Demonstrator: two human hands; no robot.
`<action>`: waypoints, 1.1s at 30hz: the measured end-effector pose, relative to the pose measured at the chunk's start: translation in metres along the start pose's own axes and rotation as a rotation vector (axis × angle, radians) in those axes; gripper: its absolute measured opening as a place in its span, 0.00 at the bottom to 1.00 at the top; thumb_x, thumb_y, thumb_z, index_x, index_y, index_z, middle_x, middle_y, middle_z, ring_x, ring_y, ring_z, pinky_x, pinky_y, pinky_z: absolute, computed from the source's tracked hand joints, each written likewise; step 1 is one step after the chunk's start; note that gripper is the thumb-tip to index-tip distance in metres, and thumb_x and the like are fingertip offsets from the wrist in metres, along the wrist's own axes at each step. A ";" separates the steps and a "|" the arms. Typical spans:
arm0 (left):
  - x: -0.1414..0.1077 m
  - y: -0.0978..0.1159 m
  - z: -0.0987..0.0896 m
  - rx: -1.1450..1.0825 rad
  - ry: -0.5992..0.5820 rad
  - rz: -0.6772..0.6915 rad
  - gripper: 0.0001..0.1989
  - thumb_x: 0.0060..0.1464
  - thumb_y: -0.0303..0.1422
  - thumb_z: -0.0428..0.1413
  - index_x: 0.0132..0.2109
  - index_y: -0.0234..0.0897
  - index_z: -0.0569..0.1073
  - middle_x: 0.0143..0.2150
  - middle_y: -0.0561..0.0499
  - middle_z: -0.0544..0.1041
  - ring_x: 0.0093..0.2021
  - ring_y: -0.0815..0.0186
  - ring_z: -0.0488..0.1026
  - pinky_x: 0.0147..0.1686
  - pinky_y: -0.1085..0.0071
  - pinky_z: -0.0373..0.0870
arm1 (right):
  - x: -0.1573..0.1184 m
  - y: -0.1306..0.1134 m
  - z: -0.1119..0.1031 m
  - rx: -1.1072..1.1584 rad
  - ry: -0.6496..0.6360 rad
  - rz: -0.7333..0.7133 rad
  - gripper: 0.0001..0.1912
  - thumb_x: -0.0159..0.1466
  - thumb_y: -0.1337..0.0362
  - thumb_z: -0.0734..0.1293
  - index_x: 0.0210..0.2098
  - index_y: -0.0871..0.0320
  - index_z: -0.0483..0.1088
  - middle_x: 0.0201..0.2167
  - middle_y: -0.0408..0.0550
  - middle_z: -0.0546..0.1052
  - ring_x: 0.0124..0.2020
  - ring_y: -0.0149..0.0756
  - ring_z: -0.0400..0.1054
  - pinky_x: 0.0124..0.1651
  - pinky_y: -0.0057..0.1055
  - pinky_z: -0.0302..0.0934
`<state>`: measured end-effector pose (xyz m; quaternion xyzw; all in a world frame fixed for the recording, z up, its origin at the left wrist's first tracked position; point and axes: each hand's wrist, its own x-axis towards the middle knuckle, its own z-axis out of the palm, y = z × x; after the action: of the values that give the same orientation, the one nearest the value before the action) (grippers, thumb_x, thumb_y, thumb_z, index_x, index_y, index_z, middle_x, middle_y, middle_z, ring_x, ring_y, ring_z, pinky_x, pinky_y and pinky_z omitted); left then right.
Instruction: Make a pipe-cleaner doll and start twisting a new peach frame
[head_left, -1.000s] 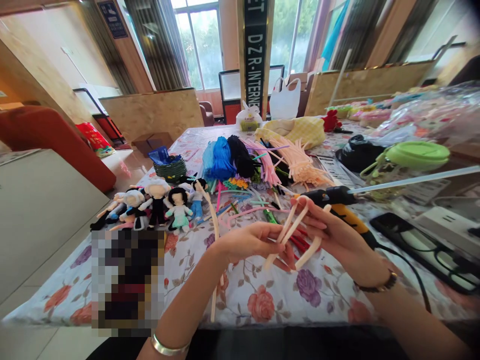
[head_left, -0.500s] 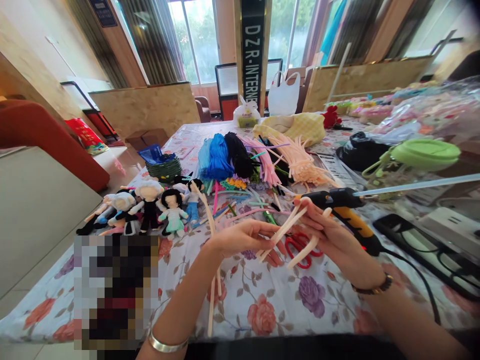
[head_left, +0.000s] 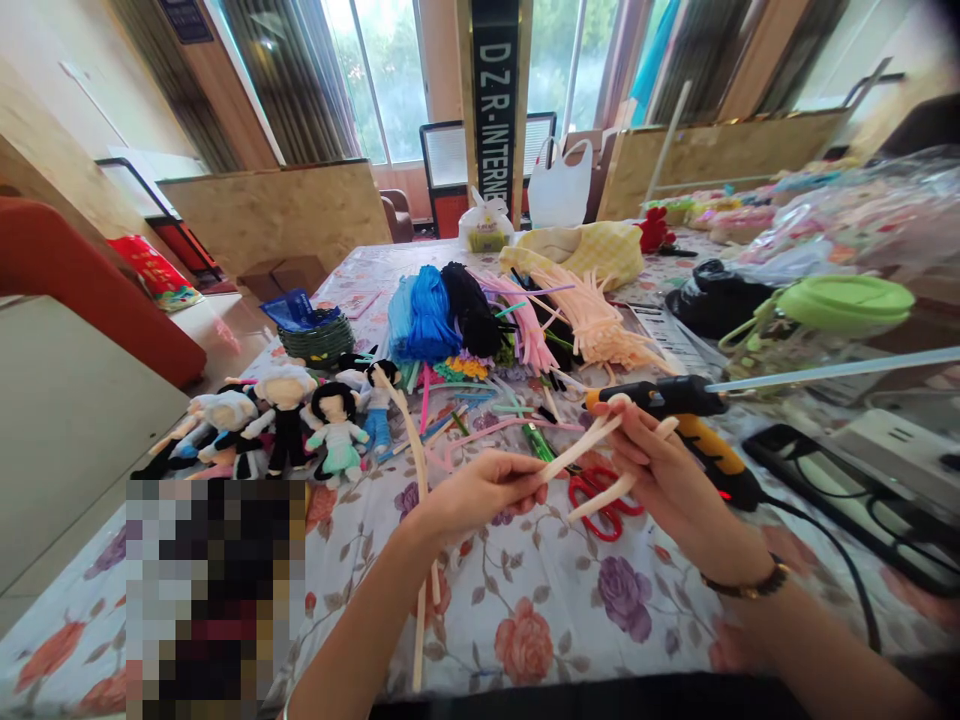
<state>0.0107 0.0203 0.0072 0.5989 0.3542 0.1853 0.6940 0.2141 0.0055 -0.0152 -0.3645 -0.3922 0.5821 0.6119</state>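
Between my two hands stretches a cream pipe cleaner (head_left: 579, 446), folded so that two strands lie side by side. My left hand (head_left: 487, 492) pinches the strands' lower left end. The fingers of my right hand (head_left: 660, 465) are closed around the upper right end, and another cream length sticks out below them. Red-handled scissors (head_left: 600, 505) lie on the cloth just beneath. Close above my right hand rests a black and yellow glue gun (head_left: 656, 396) with a long glue stick. More cream pipe cleaners (head_left: 416, 450) lie past my left wrist.
Small dolls (head_left: 285, 415) sit at the left, with a stack of dark green rings (head_left: 315, 340) behind. Bundles of blue pipe cleaners (head_left: 431, 315), black and peach ones fill the middle. At the right are a power strip (head_left: 847, 510) and a green-lidded jar (head_left: 832, 305).
My left fingers, spread beside the strands before, have closed into a pinch on their end. The two strands have come together. The view has shifted slightly.
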 end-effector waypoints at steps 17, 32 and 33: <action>0.002 -0.007 0.007 -0.130 0.018 -0.083 0.14 0.45 0.40 0.61 0.30 0.30 0.77 0.21 0.54 0.70 0.19 0.78 0.61 0.19 0.78 0.51 | -0.009 -0.003 0.010 0.184 0.135 -0.077 0.07 0.56 0.55 0.70 0.29 0.50 0.71 0.15 0.35 0.54 0.14 0.23 0.35 0.14 0.22 0.49; -0.001 -0.004 0.001 -0.187 0.030 -0.120 0.17 0.38 0.42 0.64 0.28 0.29 0.77 0.21 0.53 0.71 0.18 0.79 0.60 0.16 0.79 0.48 | -0.008 -0.006 0.012 0.207 0.142 -0.077 0.09 0.52 0.59 0.73 0.32 0.52 0.75 0.27 0.37 0.72 0.14 0.16 0.39 0.14 0.17 0.51; -0.002 -0.004 0.000 -0.192 0.037 -0.121 0.17 0.38 0.42 0.65 0.28 0.29 0.77 0.21 0.53 0.71 0.18 0.79 0.60 0.16 0.79 0.48 | -0.008 -0.006 0.012 0.194 0.152 -0.092 0.10 0.51 0.60 0.73 0.34 0.51 0.75 0.29 0.38 0.73 0.14 0.16 0.40 0.14 0.16 0.49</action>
<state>0.0089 0.0183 0.0040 0.5035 0.3829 0.1872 0.7516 0.2062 -0.0025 -0.0052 -0.3280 -0.3029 0.5593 0.6984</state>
